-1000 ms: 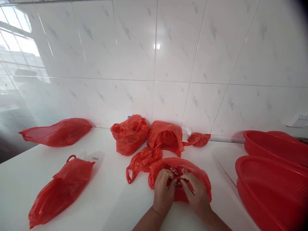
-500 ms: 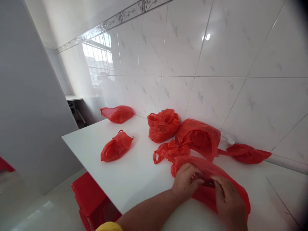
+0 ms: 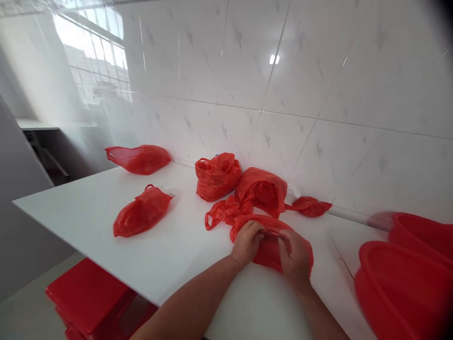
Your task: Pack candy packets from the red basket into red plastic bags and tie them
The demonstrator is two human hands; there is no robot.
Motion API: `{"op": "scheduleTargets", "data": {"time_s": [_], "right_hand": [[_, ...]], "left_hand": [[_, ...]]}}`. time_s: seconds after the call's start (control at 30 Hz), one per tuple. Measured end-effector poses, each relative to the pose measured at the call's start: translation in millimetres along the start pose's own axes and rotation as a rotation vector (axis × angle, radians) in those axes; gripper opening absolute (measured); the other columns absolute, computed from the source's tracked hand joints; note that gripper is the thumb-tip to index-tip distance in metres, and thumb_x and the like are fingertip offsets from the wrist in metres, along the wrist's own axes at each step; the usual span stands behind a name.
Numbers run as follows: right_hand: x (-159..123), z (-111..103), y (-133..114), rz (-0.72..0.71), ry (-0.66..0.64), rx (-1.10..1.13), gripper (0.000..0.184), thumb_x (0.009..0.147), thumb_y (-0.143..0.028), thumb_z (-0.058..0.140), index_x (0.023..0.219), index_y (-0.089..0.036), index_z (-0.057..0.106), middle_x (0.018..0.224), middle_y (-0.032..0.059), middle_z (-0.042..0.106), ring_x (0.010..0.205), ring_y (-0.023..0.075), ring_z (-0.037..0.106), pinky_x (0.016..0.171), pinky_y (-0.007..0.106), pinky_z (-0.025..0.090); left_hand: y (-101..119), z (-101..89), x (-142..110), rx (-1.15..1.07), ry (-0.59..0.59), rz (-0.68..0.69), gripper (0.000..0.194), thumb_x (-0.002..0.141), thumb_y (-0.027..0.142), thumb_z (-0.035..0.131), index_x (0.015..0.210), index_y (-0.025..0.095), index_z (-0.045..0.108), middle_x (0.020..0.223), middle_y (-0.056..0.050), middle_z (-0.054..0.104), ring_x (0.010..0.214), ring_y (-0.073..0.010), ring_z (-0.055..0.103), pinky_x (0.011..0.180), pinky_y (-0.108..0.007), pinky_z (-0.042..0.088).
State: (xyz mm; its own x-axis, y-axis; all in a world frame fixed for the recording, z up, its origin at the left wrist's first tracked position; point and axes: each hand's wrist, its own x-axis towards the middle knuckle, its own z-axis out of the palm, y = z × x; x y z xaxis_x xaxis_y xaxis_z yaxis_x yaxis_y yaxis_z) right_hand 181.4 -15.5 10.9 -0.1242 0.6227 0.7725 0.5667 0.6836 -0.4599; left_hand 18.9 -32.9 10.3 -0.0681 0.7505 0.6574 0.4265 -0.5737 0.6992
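A red plastic bag (image 3: pixel 266 255) lies on the white table (image 3: pixel 208 257) in front of me. My left hand (image 3: pixel 247 243) pinches its edge on the left side, fingers curled over the film. My right hand (image 3: pixel 295 255) is closed on the same bag, thumb and fingers near the left fingertips. The film is bunched between the two hands. What the bag contains, I cannot make out. Just beyond it lie a crumpled red bag (image 3: pixel 228 209) with a handle loop and a fuller red bag (image 3: pixel 260 184) with its mouth towards me.
More red bags are at the wall (image 3: pixel 217 177), at the far left (image 3: pixel 143 159) and near the left table edge (image 3: pixel 143 212). A small red bag (image 3: pixel 311 207) lies right of these. Red tubs (image 3: pixel 375 278) stand at the right, a red stool (image 3: pixel 88 293) below the left edge.
The view has swung to the right, bringing the red tubs into sight. Both hands stay on the bag, and the dark gap between them now shows as gathered red film.
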Motion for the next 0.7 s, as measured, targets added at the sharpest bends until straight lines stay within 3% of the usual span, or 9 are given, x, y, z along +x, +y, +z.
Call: {"op": "scheduleTargets", "data": {"time_s": [0.5,0.7], "right_hand": [[-2,1,4,0.146,-0.073,-0.036,0.029,0.088,-0.033,0.049,0.114,-0.020,0.054,0.107,0.0101,0.061,0.097,0.0234,0.058,0.087,0.043,0.049],[-4,5,8,0.173,-0.115,-0.010,0.022,0.087,-0.028,0.049,0.107,-0.020,0.055,0.100,0.0092,0.063,0.091,0.0224,0.060,0.081,0.039,0.051]], "left_hand": [[-8,1.9,6,-0.092,0.023,-0.094,0.019,0.082,0.014,0.048,0.091,0.025,0.060,0.090,-0.002,0.063,0.083,-0.0171,0.060,0.076,-0.032,0.051],[-12,5.8,5,-0.104,0.019,-0.122,0.018,0.083,0.017,0.047,0.091,0.027,0.060,0.088,0.000,0.068,0.078,-0.0165,0.063,0.070,-0.029,0.052]]}}
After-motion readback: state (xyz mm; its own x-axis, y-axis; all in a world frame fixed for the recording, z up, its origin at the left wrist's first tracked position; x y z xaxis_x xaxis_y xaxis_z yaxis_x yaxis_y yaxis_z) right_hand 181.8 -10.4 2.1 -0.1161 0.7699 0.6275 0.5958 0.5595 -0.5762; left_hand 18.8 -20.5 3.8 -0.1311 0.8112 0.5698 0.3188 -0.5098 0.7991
